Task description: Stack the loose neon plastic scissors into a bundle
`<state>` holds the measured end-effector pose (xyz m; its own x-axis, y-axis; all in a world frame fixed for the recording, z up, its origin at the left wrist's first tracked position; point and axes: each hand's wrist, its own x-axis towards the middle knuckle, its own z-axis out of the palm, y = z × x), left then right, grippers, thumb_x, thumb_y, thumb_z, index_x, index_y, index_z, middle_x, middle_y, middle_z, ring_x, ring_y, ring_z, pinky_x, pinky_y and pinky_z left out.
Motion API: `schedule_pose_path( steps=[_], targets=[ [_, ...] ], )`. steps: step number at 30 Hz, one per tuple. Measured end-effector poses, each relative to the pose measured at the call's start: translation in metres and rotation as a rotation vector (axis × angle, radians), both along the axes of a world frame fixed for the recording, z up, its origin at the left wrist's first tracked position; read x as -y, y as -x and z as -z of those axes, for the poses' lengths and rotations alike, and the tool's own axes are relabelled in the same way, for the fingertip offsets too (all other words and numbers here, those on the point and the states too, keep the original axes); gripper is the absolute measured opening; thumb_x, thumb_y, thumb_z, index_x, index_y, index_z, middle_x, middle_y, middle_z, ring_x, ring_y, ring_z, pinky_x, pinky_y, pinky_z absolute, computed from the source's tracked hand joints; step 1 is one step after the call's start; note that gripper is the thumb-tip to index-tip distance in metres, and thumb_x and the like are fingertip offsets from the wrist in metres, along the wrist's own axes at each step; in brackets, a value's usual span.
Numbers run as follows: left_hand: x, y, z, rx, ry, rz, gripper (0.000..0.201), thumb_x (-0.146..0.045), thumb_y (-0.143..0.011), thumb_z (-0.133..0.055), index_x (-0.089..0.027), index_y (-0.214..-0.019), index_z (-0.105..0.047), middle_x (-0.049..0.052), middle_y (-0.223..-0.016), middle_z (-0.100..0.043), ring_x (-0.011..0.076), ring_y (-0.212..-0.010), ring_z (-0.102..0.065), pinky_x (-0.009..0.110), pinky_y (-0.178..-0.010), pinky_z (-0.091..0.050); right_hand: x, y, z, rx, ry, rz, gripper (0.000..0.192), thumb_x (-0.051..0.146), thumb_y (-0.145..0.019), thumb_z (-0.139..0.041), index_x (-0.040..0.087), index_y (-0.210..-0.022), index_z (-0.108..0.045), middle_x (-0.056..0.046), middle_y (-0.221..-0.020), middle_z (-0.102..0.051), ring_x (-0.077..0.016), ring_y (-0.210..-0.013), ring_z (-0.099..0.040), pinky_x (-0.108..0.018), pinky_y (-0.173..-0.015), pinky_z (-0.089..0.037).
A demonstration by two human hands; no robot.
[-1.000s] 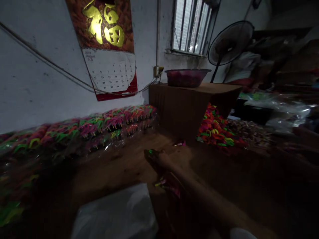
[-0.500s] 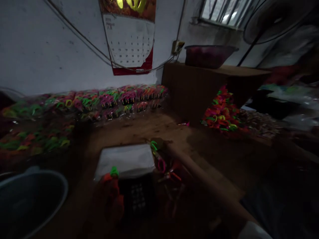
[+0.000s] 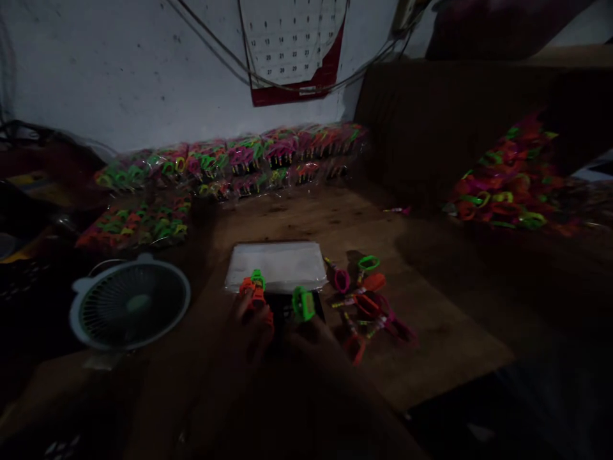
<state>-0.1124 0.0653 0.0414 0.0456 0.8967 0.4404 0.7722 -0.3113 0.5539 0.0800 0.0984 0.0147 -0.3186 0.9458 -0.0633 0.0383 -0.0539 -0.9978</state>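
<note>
In the dim light, my left hand (image 3: 246, 319) is closed on several orange toy watches (image 3: 253, 291), with a green one (image 3: 257, 278) at their top. My right hand (image 3: 309, 332) pinches a green toy watch (image 3: 302, 304) by its lower end, just right of the left hand. Behind both hands lies a stack of clear plastic bags (image 3: 275, 263) on a dark box, partly hidden by my hands. Loose toy watches in pink, orange and green, with striped candy-like tubes, lie to the right, among them a pink one (image 3: 341, 280) and an orange one (image 3: 368, 305).
Bagged toy watches (image 3: 239, 156) line the wall. A small round fan (image 3: 134, 306) is at the left. A large colourful heap (image 3: 502, 185) spills from a cardboard box (image 3: 407, 121) at the right. A calendar (image 3: 297, 45) hangs above the wooden table (image 3: 431, 332).
My right hand has come back from among the loose watches on the right, bringing a green toy watch beside my left hand. The view has tilted down and shifted left.
</note>
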Motion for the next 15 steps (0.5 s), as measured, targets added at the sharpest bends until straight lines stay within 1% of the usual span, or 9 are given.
schedule_pose_path(
  steps=[1,2,3,5,7,10,12,15],
  targets=[
    [0.001,0.000,-0.004,-0.022,0.010,0.028,0.035,-0.040,-0.092,-0.054,-0.024,-0.123,-0.058,0.009,-0.149,-0.040,0.0306,-0.138,-0.037,0.055,-0.114,-0.032,0.011,0.012,0.005,-0.109,0.088,-0.001,0.037,0.040,-0.079,-0.065,0.016,-0.106,-0.062,-0.006,-0.096,-0.072,-0.0227,-0.089,-0.066,-0.033,-0.078,-0.054],
    [0.002,0.001,-0.007,-0.038,0.019,0.053,0.037,-0.040,-0.091,-0.056,-0.023,-0.124,-0.057,0.010,-0.148,-0.041,0.0303,-0.137,-0.038,0.057,-0.113,-0.032,0.018,0.023,0.009,-0.157,0.139,0.009,0.037,0.042,-0.079,-0.066,0.015,-0.105,-0.064,-0.007,-0.098,-0.072,-0.0239,-0.091,-0.066,-0.034,-0.078,-0.053],
    [0.001,0.002,-0.010,-0.050,0.026,0.073,0.039,-0.041,-0.091,-0.057,-0.022,-0.125,-0.056,0.011,-0.146,-0.043,0.0298,-0.134,-0.040,0.057,-0.111,-0.034,0.022,0.031,0.011,-0.161,0.149,0.016,0.037,0.042,-0.078,-0.066,0.015,-0.103,-0.066,-0.008,-0.098,-0.073,-0.0251,-0.091,-0.066,-0.034,-0.079,-0.053],
    [-0.002,0.006,-0.014,-0.066,0.043,0.105,0.042,-0.041,-0.091,-0.057,-0.021,-0.128,-0.054,0.011,-0.143,-0.045,0.0285,-0.130,-0.045,0.056,-0.109,-0.037,0.025,0.039,0.012,-0.086,0.095,0.029,0.032,0.039,-0.077,-0.065,0.015,-0.097,-0.070,-0.008,-0.093,-0.074,-0.0268,-0.089,-0.067,-0.034,-0.075,-0.053],
    [-0.008,0.010,-0.017,-0.078,0.059,0.135,0.041,-0.041,-0.092,-0.056,-0.021,-0.127,-0.054,0.011,-0.141,-0.047,0.0279,-0.127,-0.047,0.054,-0.107,-0.039,0.025,0.040,0.013,0.005,0.026,0.045,0.028,0.036,-0.075,-0.062,0.016,-0.092,-0.072,-0.007,-0.087,-0.075,-0.0274,-0.084,-0.067,-0.033,-0.070,-0.052],
    [-0.016,0.014,-0.019,-0.084,0.073,0.171,0.039,-0.041,-0.091,-0.057,-0.020,-0.125,-0.056,0.011,-0.139,-0.049,0.0279,-0.125,-0.048,0.054,-0.106,-0.040,0.028,0.036,0.018,0.109,0.024,0.083,0.027,0.037,-0.076,-0.060,0.015,-0.086,-0.073,-0.007,-0.076,-0.073,-0.0268,-0.075,-0.067,-0.030,-0.061,-0.050],
    [-0.018,0.017,-0.019,-0.084,0.077,0.194,0.039,-0.041,-0.090,-0.058,-0.019,-0.122,-0.057,0.011,-0.138,-0.049,0.0288,-0.127,-0.047,0.055,-0.106,-0.040,0.032,0.035,0.025,0.176,0.009,0.114,0.026,0.037,-0.079,-0.058,0.015,-0.083,-0.073,-0.007,-0.074,-0.072,-0.0258,-0.072,-0.066,-0.029,-0.060,-0.049],
    [-0.018,0.018,-0.015,-0.077,0.082,0.216,0.035,-0.040,-0.089,-0.059,-0.019,-0.118,-0.059,0.010,-0.140,-0.048,0.0302,-0.132,-0.042,0.057,-0.108,-0.037,0.039,0.042,0.036,0.255,-0.078,0.083,0.021,0.029,-0.083,-0.055,0.018,-0.086,-0.073,-0.006,-0.078,-0.073,-0.0230,-0.073,-0.066,-0.028,-0.063,-0.051]
  ],
)
